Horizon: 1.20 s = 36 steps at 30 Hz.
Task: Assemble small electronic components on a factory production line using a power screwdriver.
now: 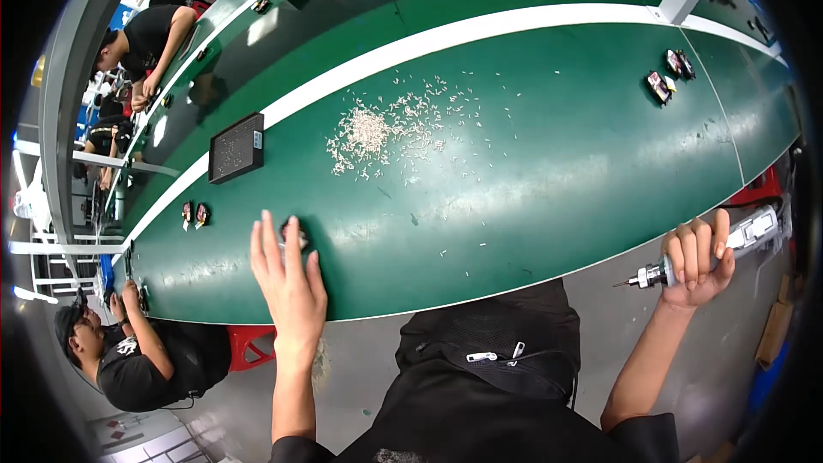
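Observation:
My left hand [291,283] is over the green table with its fingers stretched out and apart. Just beside its fingertips lies a small dark assembly [297,235], partly hidden by the fingers; whether they touch it I cannot tell. Off the table's right front edge, my right hand [699,261] wraps round a grey and white electric screwdriver [756,229]. Its thin bit points left, toward my body's midline. A heap of small pale screw-like pieces [364,133] lies loose on the table's middle, with many scattered rightward.
A black tray [237,150] with tiny pieces stands at the far left. Two small dark assemblies [201,213] lie nearer me, and several more [659,87] sit far right. A white rail [411,41] borders the green table [549,197]. A co-worker [141,351] sits at left.

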{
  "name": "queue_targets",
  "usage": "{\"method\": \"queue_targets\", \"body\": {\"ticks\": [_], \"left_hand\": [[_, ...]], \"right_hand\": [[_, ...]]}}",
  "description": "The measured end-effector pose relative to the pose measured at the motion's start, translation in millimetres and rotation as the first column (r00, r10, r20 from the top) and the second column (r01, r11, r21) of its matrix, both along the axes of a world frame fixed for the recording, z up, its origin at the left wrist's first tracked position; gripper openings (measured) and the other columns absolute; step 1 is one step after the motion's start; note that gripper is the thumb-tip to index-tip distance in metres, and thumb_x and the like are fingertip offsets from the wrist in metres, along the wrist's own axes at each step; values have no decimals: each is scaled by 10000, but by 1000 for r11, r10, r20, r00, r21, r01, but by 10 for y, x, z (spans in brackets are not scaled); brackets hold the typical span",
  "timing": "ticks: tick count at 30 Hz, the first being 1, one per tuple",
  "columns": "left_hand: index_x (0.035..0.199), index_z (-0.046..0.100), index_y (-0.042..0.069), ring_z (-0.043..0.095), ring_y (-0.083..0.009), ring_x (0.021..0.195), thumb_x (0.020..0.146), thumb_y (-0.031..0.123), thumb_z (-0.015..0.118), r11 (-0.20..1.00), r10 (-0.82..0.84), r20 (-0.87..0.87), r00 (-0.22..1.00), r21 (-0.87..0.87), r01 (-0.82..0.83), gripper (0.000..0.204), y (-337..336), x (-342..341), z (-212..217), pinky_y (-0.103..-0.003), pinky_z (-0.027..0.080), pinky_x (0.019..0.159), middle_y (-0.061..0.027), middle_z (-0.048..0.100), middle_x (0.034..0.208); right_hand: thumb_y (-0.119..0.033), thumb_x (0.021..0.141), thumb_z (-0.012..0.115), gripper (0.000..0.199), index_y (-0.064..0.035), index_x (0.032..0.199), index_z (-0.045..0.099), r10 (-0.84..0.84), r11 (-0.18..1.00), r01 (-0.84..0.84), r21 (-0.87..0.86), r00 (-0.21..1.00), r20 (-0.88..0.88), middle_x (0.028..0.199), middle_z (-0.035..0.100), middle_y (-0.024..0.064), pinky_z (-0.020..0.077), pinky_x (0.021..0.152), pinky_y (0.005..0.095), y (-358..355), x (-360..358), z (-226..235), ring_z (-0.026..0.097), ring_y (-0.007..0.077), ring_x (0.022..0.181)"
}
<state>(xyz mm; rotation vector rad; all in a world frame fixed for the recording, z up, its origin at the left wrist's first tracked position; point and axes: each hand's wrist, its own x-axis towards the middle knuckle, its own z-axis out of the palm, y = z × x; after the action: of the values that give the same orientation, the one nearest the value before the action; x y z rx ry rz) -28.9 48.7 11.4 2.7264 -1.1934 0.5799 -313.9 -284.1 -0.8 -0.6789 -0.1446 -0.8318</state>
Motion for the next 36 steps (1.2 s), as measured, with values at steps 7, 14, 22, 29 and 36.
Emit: {"method": "queue_targets", "body": {"ticks": [7,14,22,29,36], "left_hand": [[1038,626,28,561,-318,971,677,-55,712,886,-460,-287,840,-212,413,380,-571,-373,-74,-400,474,811,-137,565,1088],[896,626,-30,581,-223,829,668,11,676,781,-621,-168,766,-44,623,236,-715,-378,-52,-319,469,650,-91,579,918],[859,622,-51,582,-205,764,648,-20,660,692,-713,-111,693,50,720,216,-792,-384,-23,-279,456,597,-110,582,877],[918,587,-57,566,-243,731,653,-91,674,665,-747,-141,650,-158,730,281,-797,-217,-196,-330,477,577,-121,565,889],[891,513,-25,512,-284,694,713,-130,620,722,-691,-195,696,-191,665,232,-900,-137,-216,-368,441,594,-130,524,831]], "right_hand": [[-159,911,582,198,-103,804,426,21,996,-22,88,1000,14,474,407,-14,358,429,242,152,-21,-129,401,85,359],[-159,913,576,195,-102,802,425,55,995,-56,85,998,21,472,403,-13,352,434,243,201,-64,-126,410,85,365],[-189,936,541,182,-105,834,415,18,994,-16,108,1000,-22,488,394,-12,351,451,256,218,-90,-194,404,94,383],[-190,941,530,181,-103,835,412,30,995,-29,97,999,-11,502,403,-9,365,469,264,196,-134,-195,407,100,393],[-196,932,544,188,-103,834,413,33,994,-29,107,999,-37,496,404,-10,371,466,264,228,-135,-207,415,99,397]]}}
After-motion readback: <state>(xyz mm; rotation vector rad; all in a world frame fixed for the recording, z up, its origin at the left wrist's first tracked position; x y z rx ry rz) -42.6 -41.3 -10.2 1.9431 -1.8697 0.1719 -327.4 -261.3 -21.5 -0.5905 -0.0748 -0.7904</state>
